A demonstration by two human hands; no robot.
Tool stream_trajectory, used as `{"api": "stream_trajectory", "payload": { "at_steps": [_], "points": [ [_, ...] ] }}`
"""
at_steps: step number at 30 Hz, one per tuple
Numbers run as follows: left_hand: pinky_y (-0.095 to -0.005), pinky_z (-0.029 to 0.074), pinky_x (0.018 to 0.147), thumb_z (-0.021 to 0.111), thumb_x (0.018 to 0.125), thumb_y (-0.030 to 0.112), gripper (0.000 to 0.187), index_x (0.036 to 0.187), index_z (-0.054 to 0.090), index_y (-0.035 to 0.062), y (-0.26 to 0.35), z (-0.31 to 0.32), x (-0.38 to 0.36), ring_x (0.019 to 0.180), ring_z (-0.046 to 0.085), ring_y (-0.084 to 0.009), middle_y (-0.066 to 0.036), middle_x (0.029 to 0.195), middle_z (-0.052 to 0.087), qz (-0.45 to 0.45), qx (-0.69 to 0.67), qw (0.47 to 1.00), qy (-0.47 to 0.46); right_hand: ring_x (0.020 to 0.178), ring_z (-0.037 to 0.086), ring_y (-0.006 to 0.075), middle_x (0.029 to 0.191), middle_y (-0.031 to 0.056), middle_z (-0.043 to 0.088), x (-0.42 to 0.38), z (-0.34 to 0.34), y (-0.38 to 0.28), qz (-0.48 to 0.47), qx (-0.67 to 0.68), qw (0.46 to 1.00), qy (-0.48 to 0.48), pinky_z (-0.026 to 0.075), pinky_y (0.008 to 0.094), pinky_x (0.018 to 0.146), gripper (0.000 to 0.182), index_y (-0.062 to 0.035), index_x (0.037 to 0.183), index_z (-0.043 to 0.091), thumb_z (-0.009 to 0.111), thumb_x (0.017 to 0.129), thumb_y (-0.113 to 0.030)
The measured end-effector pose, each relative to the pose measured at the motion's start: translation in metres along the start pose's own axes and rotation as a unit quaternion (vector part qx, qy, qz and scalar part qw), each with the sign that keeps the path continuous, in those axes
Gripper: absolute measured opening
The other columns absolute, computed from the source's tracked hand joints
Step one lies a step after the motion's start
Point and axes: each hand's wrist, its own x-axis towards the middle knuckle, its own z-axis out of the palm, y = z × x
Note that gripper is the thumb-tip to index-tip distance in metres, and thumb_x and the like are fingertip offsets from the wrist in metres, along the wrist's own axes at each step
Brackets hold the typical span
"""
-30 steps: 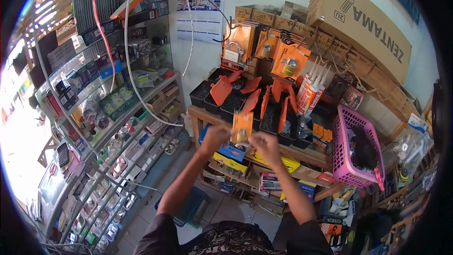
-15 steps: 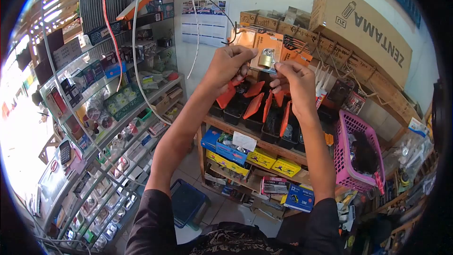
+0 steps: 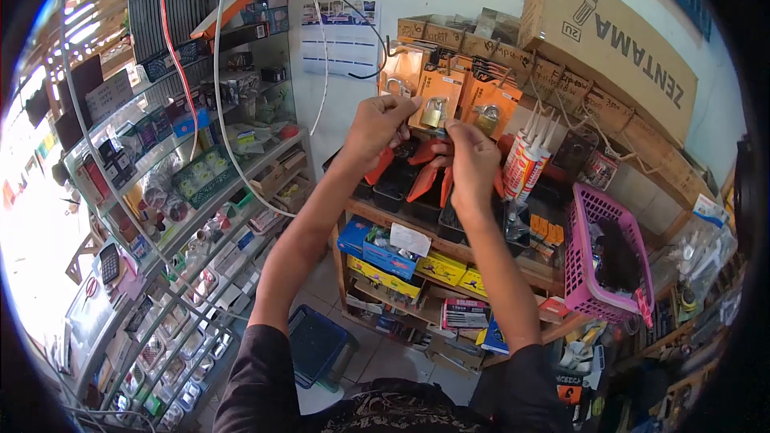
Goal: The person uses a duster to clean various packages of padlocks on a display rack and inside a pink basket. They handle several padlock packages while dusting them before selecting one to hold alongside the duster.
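An orange carded padlock pack (image 3: 437,95), with a brass padlock (image 3: 434,113) showing under clear plastic, is held up between my two hands. My left hand (image 3: 375,130) pinches its left edge between thumb and finger. At its lower right corner, my right hand (image 3: 472,162) grips with thumb and fingertips. Another carded padlock (image 3: 491,116) hangs just right of it, and a lighter orange pack (image 3: 401,68) hangs behind to the left. Below my hands stand black bins with orange flaps (image 3: 423,183), partly covered by my right hand.
White-and-red sealant tubes (image 3: 525,162) stand right of my right hand. Beyond them is a pink basket (image 3: 584,265). A large cardboard box (image 3: 613,48) sits above on the wooden rack. Glass shelving (image 3: 241,172) with goods is at left, and loose wires (image 3: 218,72) hang there.
Both hands have shifted slightly left and down in view with the padlock pack. The right-hand carded padlock and the sealant tubes now show more fully.
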Motion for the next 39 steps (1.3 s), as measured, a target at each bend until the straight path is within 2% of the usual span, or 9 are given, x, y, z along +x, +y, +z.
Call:
{"api": "stream_trajectory", "payload": {
  "at_steps": [6, 9, 14, 22, 24, 28, 31, 33, 39],
  "points": [
    [-0.0196, 0.032, 0.040, 0.063, 0.094, 0.033, 0.031, 0.090, 0.064, 0.0022, -0.040, 0.013, -0.003, 0.045, 0.044, -0.0039, 0.002, 0.060, 0.053, 0.019, 0.045, 0.997, 0.058, 0.062, 0.059, 0.0088, 0.078, 0.0046, 0.065, 0.003, 0.007, 0.046, -0.043, 0.039, 0.994, 0.088, 0.045, 0.0226, 0.053, 0.027, 0.0026, 0.094, 0.066, 0.065, 0.093, -0.025],
    [-0.0174, 0.033, 0.040, 0.066, 0.092, 0.028, 0.026, 0.090, 0.064, 0.0023, -0.060, 0.016, 0.001, 0.050, 0.051, -0.0036, 0.000, 0.071, 0.062, 0.028, -0.114, 0.991, 0.057, 0.065, 0.059, 0.0086, 0.078, 0.0039, 0.065, 0.009, 0.008, 0.060, -0.075, 0.077, 0.990, 0.092, 0.045, 0.0224, 0.056, 0.027, 0.0015, 0.092, 0.067, 0.066, 0.093, -0.026],
    [-0.0179, 0.032, 0.040, 0.064, 0.093, 0.031, 0.027, 0.084, 0.061, 0.0058, -0.069, 0.028, 0.008, 0.048, 0.048, -0.0038, 0.002, 0.066, 0.057, 0.012, -0.185, 0.980, 0.074, 0.066, 0.059, 0.0087, 0.077, 0.0036, 0.065, 0.012, 0.010, 0.071, -0.070, 0.100, 0.986, 0.111, 0.044, 0.0224, 0.059, 0.028, 0.0005, 0.087, 0.067, 0.067, 0.092, -0.027],
    [-0.0198, 0.031, 0.040, 0.065, 0.093, 0.033, 0.030, 0.079, 0.062, 0.0070, -0.087, 0.052, 0.036, 0.044, 0.041, -0.0041, 0.000, 0.059, 0.055, 0.004, -0.272, 0.954, 0.125, 0.055, 0.053, 0.0074, 0.065, 0.0024, 0.062, 0.037, 0.014, 0.079, -0.098, 0.112, 0.978, 0.144, 0.039, 0.0249, 0.049, 0.027, 0.0007, 0.083, 0.065, 0.067, 0.092, -0.025],
    [-0.0204, 0.031, 0.040, 0.066, 0.092, 0.033, 0.030, 0.078, 0.063, 0.0071, -0.088, 0.056, 0.047, 0.043, 0.040, -0.0042, 0.000, 0.060, 0.058, -0.003, -0.281, 0.950, 0.132, 0.055, 0.054, 0.0081, 0.071, 0.0021, 0.063, 0.054, 0.012, 0.087, -0.098, 0.020, 0.971, 0.216, 0.039, 0.0247, 0.048, 0.027, 0.0012, 0.085, 0.065, 0.068, 0.092, -0.024],
    [-0.0215, 0.031, 0.040, 0.070, 0.089, 0.030, 0.027, 0.077, 0.064, 0.0070, -0.092, 0.062, 0.068, 0.043, 0.042, -0.0051, 0.001, 0.060, 0.057, -0.007, -0.276, 0.945, 0.173, 0.057, 0.056, 0.0094, 0.071, 0.0036, 0.065, 0.089, -0.001, 0.115, -0.132, 0.055, 0.966, 0.214, 0.042, 0.0263, 0.051, 0.027, 0.0025, 0.087, 0.065, 0.069, 0.091, -0.024],
    [-0.0223, 0.031, 0.041, 0.072, 0.088, 0.028, 0.026, 0.074, 0.063, 0.0071, -0.095, 0.062, 0.073, 0.043, 0.043, -0.0067, 0.002, 0.059, 0.055, -0.014, -0.279, 0.941, 0.192, 0.067, 0.061, 0.0138, 0.081, 0.0081, 0.068, 0.096, -0.006, 0.118, -0.077, -0.061, 0.967, 0.235, 0.047, 0.0305, 0.057, 0.029, 0.0049, 0.093, 0.065, 0.069, 0.090, -0.024],
    [-0.0227, 0.032, 0.042, 0.072, 0.087, 0.027, 0.026, 0.073, 0.063, 0.0071, -0.095, 0.062, 0.076, 0.043, 0.042, -0.0075, 0.003, 0.058, 0.054, -0.014, -0.288, 0.936, 0.200, 0.078, 0.063, 0.0184, 0.094, 0.0121, 0.069, 0.106, -0.007, 0.128, -0.259, -0.089, 0.931, 0.243, 0.050, 0.0332, 0.066, 0.035, 0.0074, 0.100, 0.064, 0.069, 0.090, -0.025],
    [-0.0246, 0.034, 0.045, 0.074, 0.086, 0.026, 0.023, 0.078, 0.063, 0.0079, -0.092, 0.057, 0.077, 0.047, 0.041, -0.0084, 0.001, 0.065, 0.055, -0.034, -0.264, 0.942, 0.204, 0.087, 0.065, 0.0197, 0.104, 0.0149, 0.068, 0.110, -0.005, 0.127, -0.158, -0.137, 0.940, 0.271, 0.050, 0.0330, 0.074, 0.041, 0.0072, 0.103, 0.064, 0.070, 0.089, -0.030]
  ]
}}
